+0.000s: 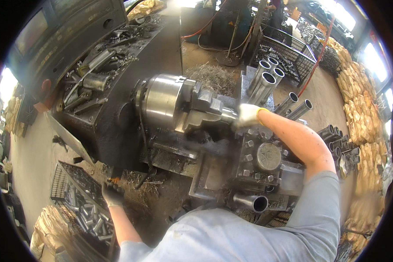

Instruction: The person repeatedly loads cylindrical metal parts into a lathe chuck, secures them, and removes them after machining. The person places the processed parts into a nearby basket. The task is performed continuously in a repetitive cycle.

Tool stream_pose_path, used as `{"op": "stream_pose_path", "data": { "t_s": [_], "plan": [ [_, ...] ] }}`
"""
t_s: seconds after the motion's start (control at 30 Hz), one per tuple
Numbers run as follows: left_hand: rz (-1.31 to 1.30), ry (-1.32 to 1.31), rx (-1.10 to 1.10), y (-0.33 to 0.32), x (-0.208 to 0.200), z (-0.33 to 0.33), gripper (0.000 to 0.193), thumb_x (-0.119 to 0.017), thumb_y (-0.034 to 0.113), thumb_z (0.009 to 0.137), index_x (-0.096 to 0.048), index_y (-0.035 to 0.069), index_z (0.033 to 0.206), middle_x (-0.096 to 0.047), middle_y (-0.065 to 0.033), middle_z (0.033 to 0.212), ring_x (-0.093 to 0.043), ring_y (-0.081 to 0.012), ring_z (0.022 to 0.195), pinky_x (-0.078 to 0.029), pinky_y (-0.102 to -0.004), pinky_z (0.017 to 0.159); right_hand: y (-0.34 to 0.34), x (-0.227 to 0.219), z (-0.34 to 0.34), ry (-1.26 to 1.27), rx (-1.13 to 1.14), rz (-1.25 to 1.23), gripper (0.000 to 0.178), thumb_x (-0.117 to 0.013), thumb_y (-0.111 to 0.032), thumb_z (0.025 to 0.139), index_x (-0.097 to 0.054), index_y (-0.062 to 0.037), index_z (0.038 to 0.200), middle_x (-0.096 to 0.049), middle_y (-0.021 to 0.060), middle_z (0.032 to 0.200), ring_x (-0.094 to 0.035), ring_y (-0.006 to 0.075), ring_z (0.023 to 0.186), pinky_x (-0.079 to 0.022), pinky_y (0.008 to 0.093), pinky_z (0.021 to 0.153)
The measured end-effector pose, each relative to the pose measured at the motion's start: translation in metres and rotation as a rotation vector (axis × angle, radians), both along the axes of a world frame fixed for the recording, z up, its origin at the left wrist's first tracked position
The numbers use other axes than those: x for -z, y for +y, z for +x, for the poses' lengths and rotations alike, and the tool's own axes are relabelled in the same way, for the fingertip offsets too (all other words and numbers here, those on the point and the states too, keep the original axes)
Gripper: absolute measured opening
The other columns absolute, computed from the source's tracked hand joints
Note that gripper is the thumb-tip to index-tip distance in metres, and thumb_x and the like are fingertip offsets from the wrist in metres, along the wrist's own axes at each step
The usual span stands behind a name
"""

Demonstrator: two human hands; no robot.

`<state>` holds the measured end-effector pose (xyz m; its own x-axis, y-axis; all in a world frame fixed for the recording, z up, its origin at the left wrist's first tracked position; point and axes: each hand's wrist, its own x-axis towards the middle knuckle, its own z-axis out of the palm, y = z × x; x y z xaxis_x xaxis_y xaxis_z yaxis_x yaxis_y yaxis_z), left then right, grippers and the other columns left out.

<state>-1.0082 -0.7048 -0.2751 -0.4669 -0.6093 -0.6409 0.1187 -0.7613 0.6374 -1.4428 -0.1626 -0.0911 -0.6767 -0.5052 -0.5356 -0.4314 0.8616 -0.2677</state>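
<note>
A lathe chuck point(163, 99) with stepped steel jaws stands in front of me, a short bright metal tube point(229, 114) projecting from it. My right hand point(249, 116), in a pale glove with a yellow cuff, closes around the tube's outer end. Just below that hand sits the square tool post point(266, 158) with its round cap and several bolts. My left hand point(113, 194), in a dirt-darkened glove, is low at the left beneath the headstock. Its fingers look curled beside a small orange-tipped part point(114, 179); what they hold is too dark to make out.
Several upright steel tubes point(266, 83) stand beyond my right arm, and more tubes point(336, 137) lie farther right. One tube point(253, 202) rests near my body. A mesh crate point(81, 209) of metal pieces stands at lower left. Metal shavings point(212, 78) heap behind the chuck.
</note>
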Motion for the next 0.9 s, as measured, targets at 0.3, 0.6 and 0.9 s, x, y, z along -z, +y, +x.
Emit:
{"op": "stream_pose_path", "data": {
  "t_s": [0.3,0.6,0.9],
  "plan": [
    [0.062,-0.046,0.068,-0.007,0.019,0.001,0.035,-0.055,0.042,0.11,-0.06,0.017,0.087,-0.05,0.0039,0.066,-0.045,-0.0114,0.052,-0.038,-0.0258,0.046,0.022,-0.059,0.079,0.312,0.158,-0.241,0.085,-0.081,-0.038,0.083,-0.05,-0.0004,0.153,-0.072,0.0266,0.134,-0.071,0.0414,0.123,-0.054,0.0463,0.11],
    [0.273,0.255,0.279,-0.037,0.014,0.01,0.031,-0.051,0.043,0.112,-0.061,0.019,0.096,-0.046,0.0058,0.071,-0.038,-0.0125,0.057,-0.036,-0.0291,0.054,0.102,-0.099,0.218,0.505,0.787,-0.967,0.051,-0.074,-0.002,0.092,-0.062,0.0083,0.141,-0.077,0.0133,0.115,-0.072,0.0167,0.104,-0.058,0.0313,0.096],
    [-0.622,-0.223,0.385,-0.018,-0.008,0.014,0.037,-0.06,0.042,0.109,-0.064,0.007,0.12,-0.07,-0.0103,0.097,-0.067,-0.0267,0.083,-0.055,-0.0439,0.073,0.164,-0.036,0.281,0.686,0.9,-1.026,0.04,-0.076,-0.006,0.093,-0.071,0.0041,0.131,-0.079,0.0115,0.111,-0.072,0.015,0.102,-0.057,0.0308,0.095]
  ]
}}
